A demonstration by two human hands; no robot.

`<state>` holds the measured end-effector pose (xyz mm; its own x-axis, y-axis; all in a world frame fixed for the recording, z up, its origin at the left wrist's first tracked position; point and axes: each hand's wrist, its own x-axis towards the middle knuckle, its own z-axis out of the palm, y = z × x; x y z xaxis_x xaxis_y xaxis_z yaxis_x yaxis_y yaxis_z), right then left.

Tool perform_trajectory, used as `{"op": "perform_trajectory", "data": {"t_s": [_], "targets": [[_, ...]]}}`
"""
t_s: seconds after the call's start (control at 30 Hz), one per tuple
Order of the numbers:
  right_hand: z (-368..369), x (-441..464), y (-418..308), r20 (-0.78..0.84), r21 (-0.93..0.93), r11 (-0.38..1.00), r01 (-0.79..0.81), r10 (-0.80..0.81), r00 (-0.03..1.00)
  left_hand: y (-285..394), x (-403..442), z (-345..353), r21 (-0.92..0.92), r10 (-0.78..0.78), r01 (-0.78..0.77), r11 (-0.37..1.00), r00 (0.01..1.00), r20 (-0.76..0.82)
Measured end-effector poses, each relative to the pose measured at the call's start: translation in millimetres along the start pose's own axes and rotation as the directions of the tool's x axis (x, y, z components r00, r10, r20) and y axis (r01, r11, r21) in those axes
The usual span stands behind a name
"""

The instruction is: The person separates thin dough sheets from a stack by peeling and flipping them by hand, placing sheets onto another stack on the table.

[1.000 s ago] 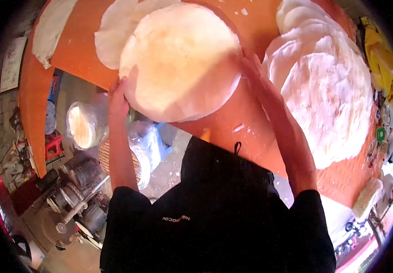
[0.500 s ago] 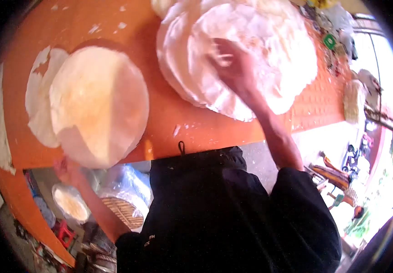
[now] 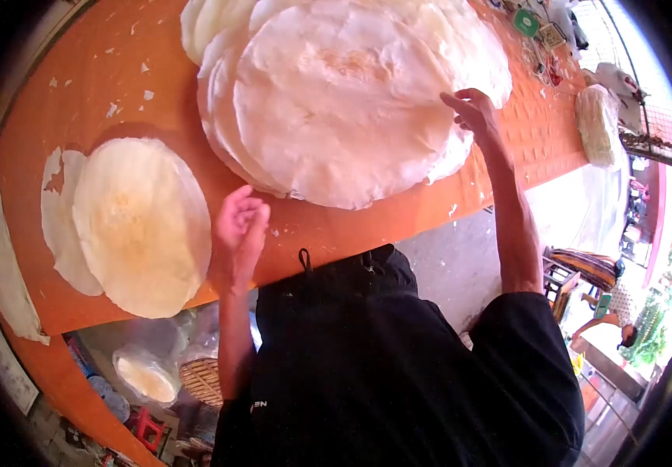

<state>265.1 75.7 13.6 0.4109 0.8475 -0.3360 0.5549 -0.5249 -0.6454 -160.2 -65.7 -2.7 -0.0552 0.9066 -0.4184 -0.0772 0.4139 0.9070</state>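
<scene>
My left hand [image 3: 241, 226] has gone from the small round sheet [image 3: 141, 233] to the near side of the big pile of sheets [image 3: 344, 117]. My right hand [image 3: 472, 113] has slid from the middle of the pile out to its right side.

Both hands look loose, with bent fingers and nothing seen in them. I can't tell if either one touches the pile.

The pile lies on the orange table [image 3: 118, 101], in front of me. The sheets look thin, soft and floppy. I think one is light but could rip if I pull at one spot. Two hands, set far apart under the rim, should be best.

The rims don't line up, so there are edges to find on the left. The near rim sits close to the table's front edge. There is bare table left of the pile, up to the small sheet, and bumpy table on the right.
</scene>
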Motion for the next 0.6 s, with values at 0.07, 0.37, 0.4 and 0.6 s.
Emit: {"op": "perform_trajectory", "data": {"t_s": [0.07, 0.37, 0.4, 0.6], "targets": [[2.8, 13.4, 17.2, -0.128, -0.146, 0.977, 0.157, -0.177, 0.976, -1.2, 10.7, 22.8, -0.009, -0.055, 0.055, 0.998, 0.998, 0.044], [30.1, -118.3, -23.0, 0.282, -0.235, 0.565, 0.791, -0.739, 0.612, -3.9, 8.1, 52.1, -0.508, -0.243, 0.206, 0.836, 0.970, -0.006], [43.4, -133.1, -26.6, 0.322, -0.225, 0.471, 0.853, -0.790, 0.521, 1.7, 8.3, 58.6, -0.538, -0.197, 0.190, 0.821, 0.979, 0.044], [63.9, -113.1, -12.1, 0.296, -0.181, 0.483, 0.856, -0.804, 0.516, 20.7, 23.9, 67.5, -0.493, -0.055, 0.143, 0.858, 0.981, 0.189]]}}
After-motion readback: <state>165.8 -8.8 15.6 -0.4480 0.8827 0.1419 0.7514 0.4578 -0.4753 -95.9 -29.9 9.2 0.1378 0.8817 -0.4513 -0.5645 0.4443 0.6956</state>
